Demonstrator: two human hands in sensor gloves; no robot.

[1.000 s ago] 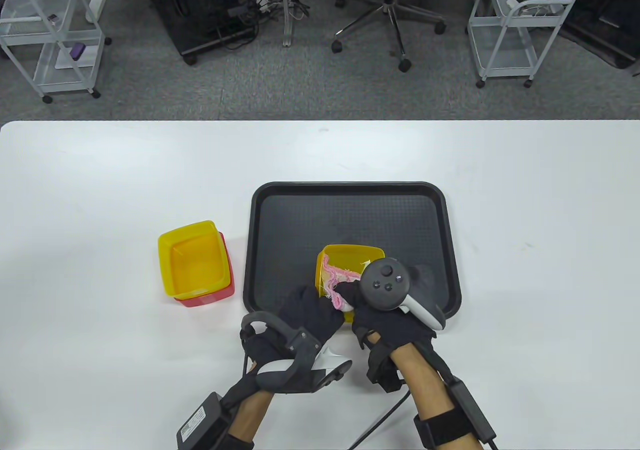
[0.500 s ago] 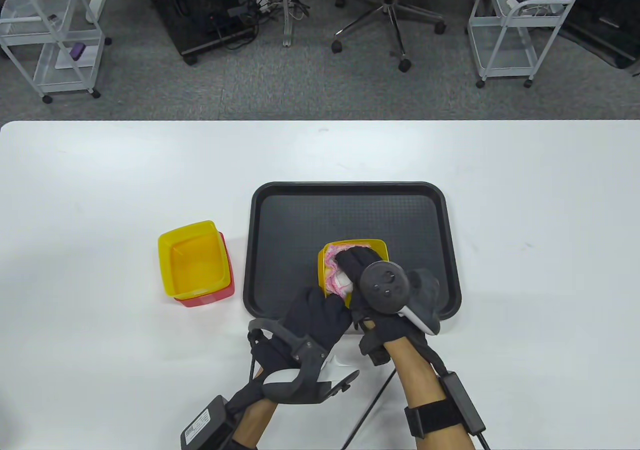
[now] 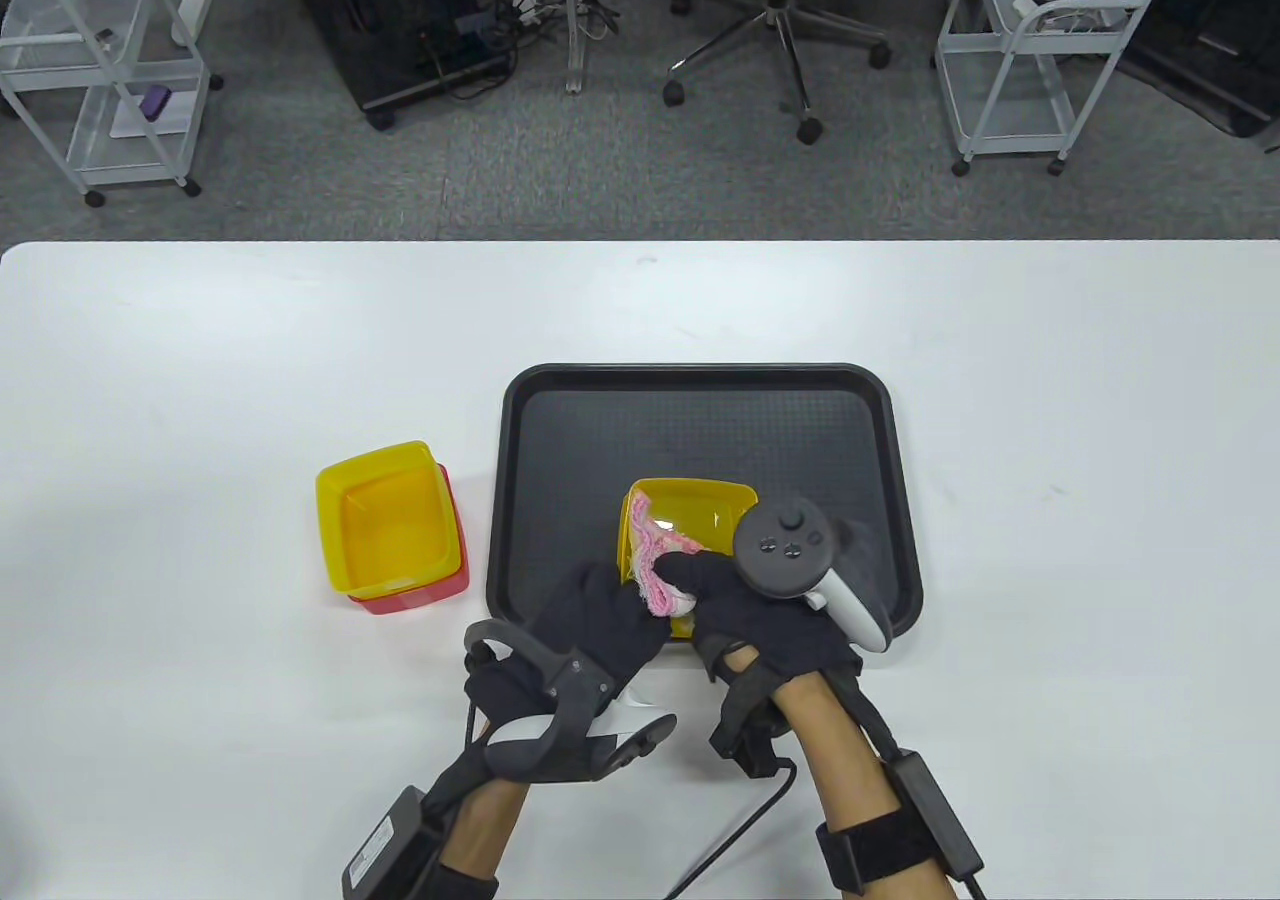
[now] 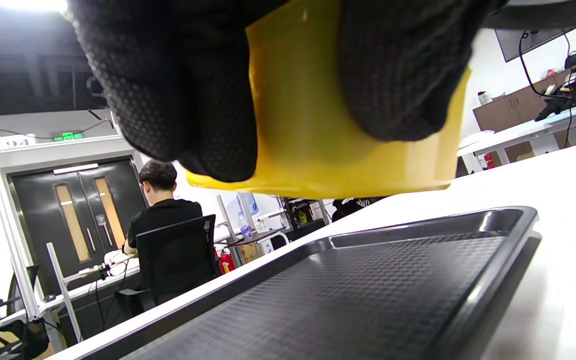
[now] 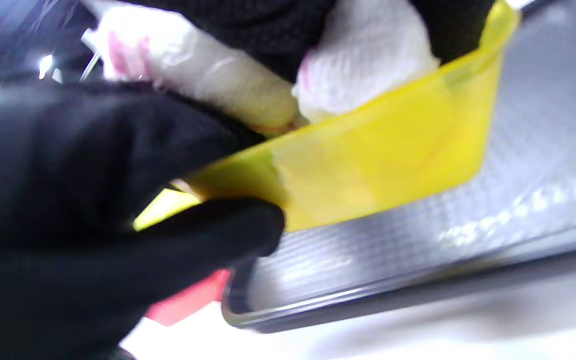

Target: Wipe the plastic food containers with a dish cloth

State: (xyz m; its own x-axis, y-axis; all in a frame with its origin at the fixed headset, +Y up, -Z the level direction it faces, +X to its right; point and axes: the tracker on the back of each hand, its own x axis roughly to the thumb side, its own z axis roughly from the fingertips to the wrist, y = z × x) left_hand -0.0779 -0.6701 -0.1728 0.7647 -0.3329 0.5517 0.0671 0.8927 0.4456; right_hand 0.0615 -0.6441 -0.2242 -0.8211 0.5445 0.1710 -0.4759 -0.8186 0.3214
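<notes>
Your left hand (image 3: pixel 600 610) gripped the light, thin-walled yellow container (image 3: pixel 695 510) by its near wall, lifted clear above the tray (image 3: pixel 700 390), while your right hand (image 3: pixel 750 610) pressed the soft dish cloth (image 3: pixel 655 550) inside; I judged the smooth plastic slippery and flexible.

A black tray (image 3: pixel 700 410) with a fine textured grid pattern is set on a white table (image 3: pixel 200 360). Yellow containers (image 3: pixel 690 515) (image 3: pixel 385 515) are seen, one stacked in a red container (image 3: pixel 440 595). The dish cloth (image 3: pixel 660 550) is pink and white. Both gloves are black.
</notes>
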